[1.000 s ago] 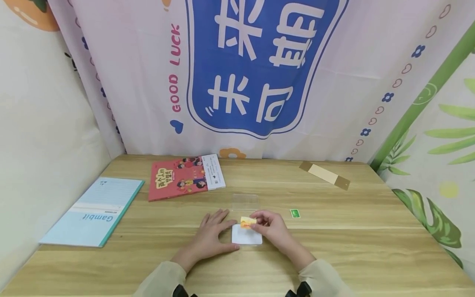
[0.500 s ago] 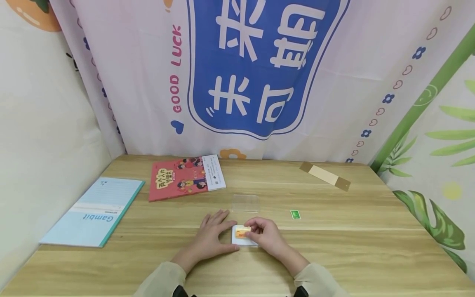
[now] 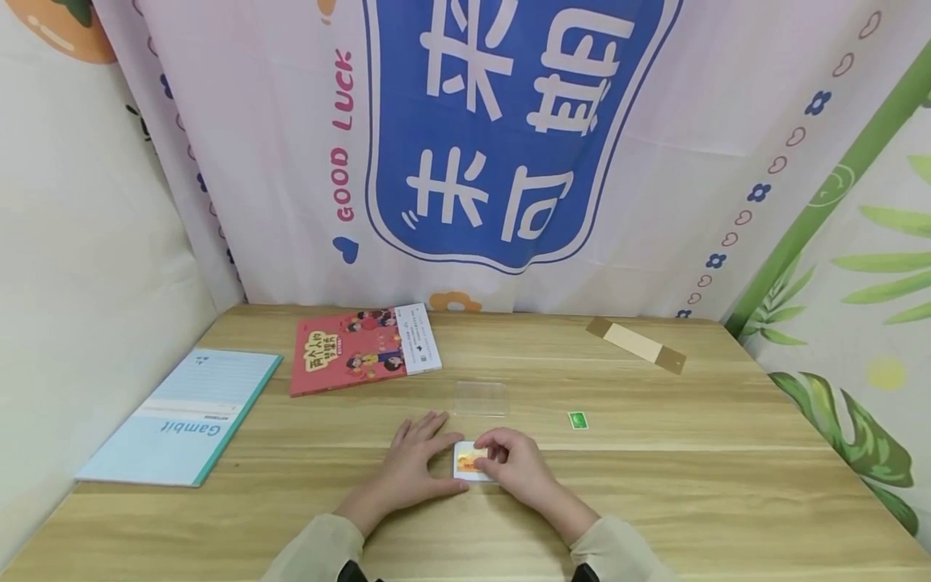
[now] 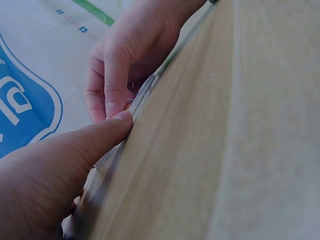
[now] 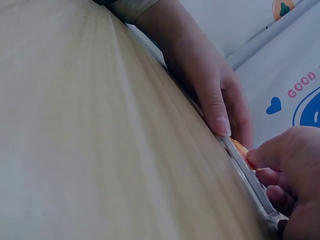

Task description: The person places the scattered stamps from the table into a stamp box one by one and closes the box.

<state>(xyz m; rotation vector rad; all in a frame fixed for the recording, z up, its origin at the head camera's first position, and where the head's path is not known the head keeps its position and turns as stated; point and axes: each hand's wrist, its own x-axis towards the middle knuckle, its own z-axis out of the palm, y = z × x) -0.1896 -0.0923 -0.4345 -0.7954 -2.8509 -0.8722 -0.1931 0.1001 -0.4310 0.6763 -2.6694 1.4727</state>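
Note:
A white rectangular piece (image 3: 462,477), flat like a thin case, lies on the table between both hands. On its left part is a small orange-and-yellow picture card (image 3: 470,459). My right hand (image 3: 520,467) pinches this card by its right side with thumb and forefinger, covering the right part of the white piece. My left hand (image 3: 416,459) rests on the table with fingers spread, thumb and fingertip at the white piece's left edge. In the left wrist view the thumb (image 4: 122,117) touches that edge. The right wrist view shows the card's orange edge (image 5: 239,147) over the white piece.
A clear plastic cover (image 3: 482,398) lies just beyond the hands. To the right is a small green stamp-like card (image 3: 578,420). A red book (image 3: 356,352), a light-blue notebook (image 3: 182,420) and a brown-and-cream strip (image 3: 635,343) lie further out. A printed curtain hangs behind the table.
My right hand has brought the orange-and-yellow card down and slightly left, from above the white piece's far edge onto its left part. The left hand has stayed in place.

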